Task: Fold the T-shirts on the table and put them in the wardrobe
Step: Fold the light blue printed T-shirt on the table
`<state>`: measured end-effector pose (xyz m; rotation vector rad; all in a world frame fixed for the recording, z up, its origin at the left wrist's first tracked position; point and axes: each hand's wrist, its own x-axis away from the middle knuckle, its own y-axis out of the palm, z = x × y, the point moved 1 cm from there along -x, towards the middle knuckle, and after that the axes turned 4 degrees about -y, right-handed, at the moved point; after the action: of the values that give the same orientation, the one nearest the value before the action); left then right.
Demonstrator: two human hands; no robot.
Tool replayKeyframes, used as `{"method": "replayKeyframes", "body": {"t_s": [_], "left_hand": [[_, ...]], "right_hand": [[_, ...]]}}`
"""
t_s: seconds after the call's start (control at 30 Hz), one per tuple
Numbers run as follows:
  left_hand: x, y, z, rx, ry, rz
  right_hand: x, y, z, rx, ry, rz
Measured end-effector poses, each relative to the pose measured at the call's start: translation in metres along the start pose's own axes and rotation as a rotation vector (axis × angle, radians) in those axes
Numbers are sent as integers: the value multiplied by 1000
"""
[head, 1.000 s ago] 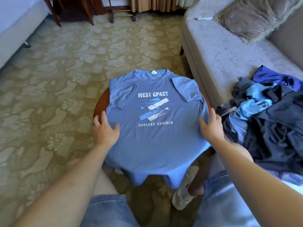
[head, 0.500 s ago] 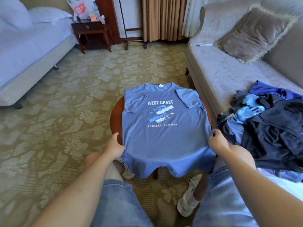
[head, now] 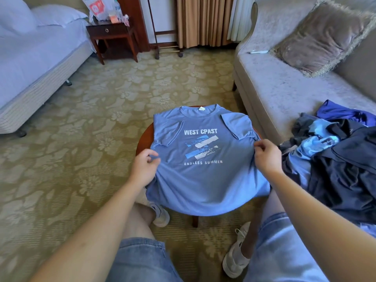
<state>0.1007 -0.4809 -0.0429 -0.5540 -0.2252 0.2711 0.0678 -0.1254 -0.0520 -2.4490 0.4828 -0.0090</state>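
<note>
Sofa (head: 274, 92): grey, on the right, beside the table.
Clothes pile (head: 337, 165): dark and blue garments heaped on the sofa seat, near the right hand.
T-shirt (head: 203, 184): blue, print side up, spread over the table. The collar is at the far side, both sleeves are folded in onto the chest, and the hem hangs over the near edge.
Cushion (head: 323, 35): on the sofa's far end.
Table (head: 144, 137): round, wooden, rim showing left of the shirt.
Left hand (head: 145, 165): fingers curled, pinching the shirt's left side edge.
Right hand (head: 266, 155): pinching the right side edge, just below the folded sleeve.
</note>
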Motion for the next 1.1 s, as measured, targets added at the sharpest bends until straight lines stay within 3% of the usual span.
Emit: {"method": "replayKeyframes", "body": {"t_s": [0.13,0.23,0.33,0.47,0.53,0.73,0.9,1.1], "left_hand": [[-49,-5,46,148,-27,74],[-82,-8,60,178,-68,4],[-86,3,48,-40,-112,-105],[-71,25,-5,-370,-199,-109],[-66,33,-19,-510,-228,-99],[-60,39,-24,-403,-338,108],[-55,40,-25,-427,-304,95],[-58,38,-22,-213,-285,110]], "right_hand": [[-58,-10,-36,-21,-32,65],[-96,-15,-45,-24,-31,-30],[-103,-11,-21,57,30,-226],[-78,11,41,288,105,-428],[-75,17,59,373,101,-398],[-90,24,57,454,109,-191],[-97,33,58,450,217,-203],[-98,24,51,317,322,-230]]}}
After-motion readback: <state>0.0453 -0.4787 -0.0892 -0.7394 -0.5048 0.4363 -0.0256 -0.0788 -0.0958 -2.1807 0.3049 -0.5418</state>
